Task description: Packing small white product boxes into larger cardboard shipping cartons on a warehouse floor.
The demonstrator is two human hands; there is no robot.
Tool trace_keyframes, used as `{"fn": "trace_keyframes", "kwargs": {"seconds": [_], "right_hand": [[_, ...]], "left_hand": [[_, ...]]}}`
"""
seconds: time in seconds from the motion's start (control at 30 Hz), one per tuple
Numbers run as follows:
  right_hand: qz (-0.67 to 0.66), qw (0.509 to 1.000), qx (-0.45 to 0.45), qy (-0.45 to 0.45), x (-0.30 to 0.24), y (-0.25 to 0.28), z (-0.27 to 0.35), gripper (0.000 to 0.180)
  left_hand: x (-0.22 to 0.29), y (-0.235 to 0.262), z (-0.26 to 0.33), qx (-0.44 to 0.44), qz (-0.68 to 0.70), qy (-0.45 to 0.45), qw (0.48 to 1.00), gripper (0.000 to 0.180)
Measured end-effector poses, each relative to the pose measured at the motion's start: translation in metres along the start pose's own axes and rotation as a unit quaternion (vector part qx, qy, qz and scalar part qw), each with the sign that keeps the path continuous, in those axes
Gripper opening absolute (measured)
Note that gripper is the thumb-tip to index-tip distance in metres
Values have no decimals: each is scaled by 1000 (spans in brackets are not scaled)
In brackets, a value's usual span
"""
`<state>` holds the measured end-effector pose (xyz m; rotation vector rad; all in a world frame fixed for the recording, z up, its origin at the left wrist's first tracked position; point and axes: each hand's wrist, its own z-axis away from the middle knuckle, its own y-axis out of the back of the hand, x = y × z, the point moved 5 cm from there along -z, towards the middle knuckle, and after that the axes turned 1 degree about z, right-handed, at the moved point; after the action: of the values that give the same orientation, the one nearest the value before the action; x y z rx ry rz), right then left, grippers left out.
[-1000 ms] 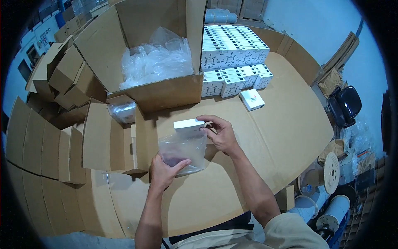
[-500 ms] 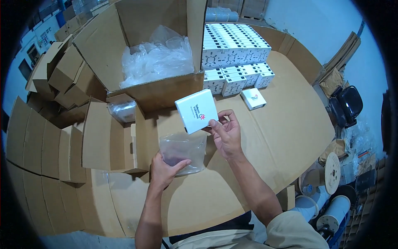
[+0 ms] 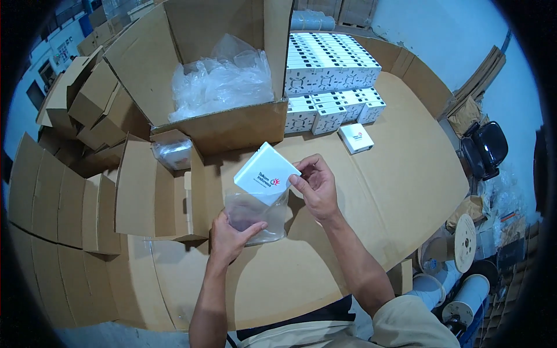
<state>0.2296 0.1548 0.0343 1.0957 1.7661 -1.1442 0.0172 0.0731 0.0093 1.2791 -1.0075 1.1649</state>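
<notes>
My left hand (image 3: 233,236) is closed on a clear plastic bag (image 3: 258,219), its thumb lying across the front. Between my right hand's (image 3: 316,187) thumb and fingers is the right corner of a flat white box (image 3: 264,174) with a small red and black print. The box is tilted, and its lower corner is at the bag's mouth, seemingly just inside. A second white box (image 3: 356,138) lies alone on the cardboard-covered table to the right, in front of the stacked white boxes (image 3: 331,75).
A large open carton (image 3: 220,130) full of clear bags (image 3: 223,84) stands at the back. Left of my hands is a smaller open carton (image 3: 136,194) with a plastic-wrapped item (image 3: 173,153) inside. More folded cartons (image 3: 96,104) pile up at far left; a black chair (image 3: 490,148) and spools (image 3: 464,240) stand right.
My right hand has brought the white box down and tilted it, so its lower corner meets the bag's opening. The left hand and bag have stayed nearly still.
</notes>
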Motion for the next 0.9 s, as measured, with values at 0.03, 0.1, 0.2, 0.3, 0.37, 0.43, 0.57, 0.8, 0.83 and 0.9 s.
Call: {"fn": "trace_keyframes", "kwargs": {"seconds": [0.03, 0.1, 0.2, 0.3, 0.37, 0.43, 0.57, 0.8, 0.83, 0.9], "right_hand": [[-1, 1000, -7, 2, 0, -1, 0, 26], [1, 1000, -15, -6, 1, -3, 0, 25], [-1, 999, -30, -23, 4, -6, 0, 25], [-12, 998, -37, -42, 9, -6, 0, 24], [-20, 998, -38, -55, 13, -6, 1, 24], [-17, 997, -39, -66, 15, -7, 1, 24], [-8, 994, -38, -102, 12, -11, 2, 24], [20, 996, -35, -74, 12, -8, 1, 19], [18, 996, -33, -77, 12, -8, 1, 18], [31, 996, -33, -77, 12, -8, 1, 17]], "left_hand": [[0, -1, 0, -5, 9, 2, 1000, 48], [-2, -1, -1, -2, 8, -7, 1000, 48], [-3, 1, -1, 6, -14, -18, 1000, 49], [-3, 1, -1, 15, -31, -23, 999, 49], [-3, 0, 0, 21, -31, -25, 999, 50], [-2, 0, 0, 14, -14, -24, 1000, 51], [-7, 0, -2, 13, 7, -31, 999, 52], [-6, 0, -3, 31, 81, 1, 996, 45], [-7, -1, -3, 31, 131, 20, 991, 41], [-7, -1, -2, 29, 113, 11, 993, 38]]}}
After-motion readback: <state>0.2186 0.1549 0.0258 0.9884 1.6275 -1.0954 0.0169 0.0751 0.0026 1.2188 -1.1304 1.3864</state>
